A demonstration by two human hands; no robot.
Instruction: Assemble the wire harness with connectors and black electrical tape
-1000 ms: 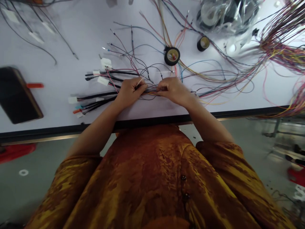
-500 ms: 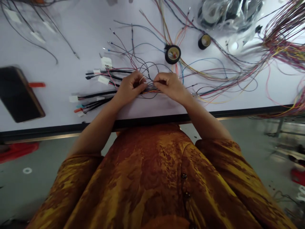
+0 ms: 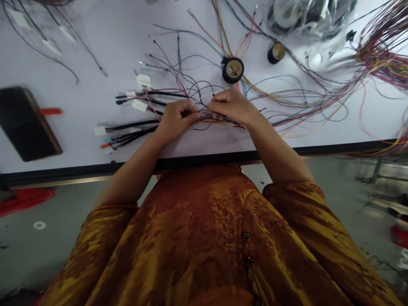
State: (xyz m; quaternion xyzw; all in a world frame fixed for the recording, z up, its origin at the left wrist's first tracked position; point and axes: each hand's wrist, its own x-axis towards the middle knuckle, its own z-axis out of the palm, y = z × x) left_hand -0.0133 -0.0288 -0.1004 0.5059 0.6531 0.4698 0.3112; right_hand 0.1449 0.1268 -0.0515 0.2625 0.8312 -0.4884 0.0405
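Observation:
My left hand (image 3: 179,119) is closed, thumb and index finger pinched at thin wires in the middle of a wire harness (image 3: 219,121). A short pale strand shows at its fingertips, too small to name. Just to the right, my right hand (image 3: 232,105) pinches a thin dark wire, its fingertips a small gap from the left ones. Black-sleeved branches with white connectors (image 3: 100,131) run out left from under my left hand. Loose wires with crimped ends (image 3: 146,64) fan out above it. The exact grip points are partly hidden by my fingers.
A black tape roll (image 3: 233,70) lies beyond my hands with wires through its core; another tape roll (image 3: 276,53) is to its right. A phone (image 3: 29,124) and an orange tool (image 3: 51,111) lie left. Bagged rolls (image 3: 309,17) and a wire bundle (image 3: 376,59) are right.
My right hand has turned and lifted slightly, its fingers drawn closer together by the wires. My left hand stays nearly in place. The whole view has shifted a little.

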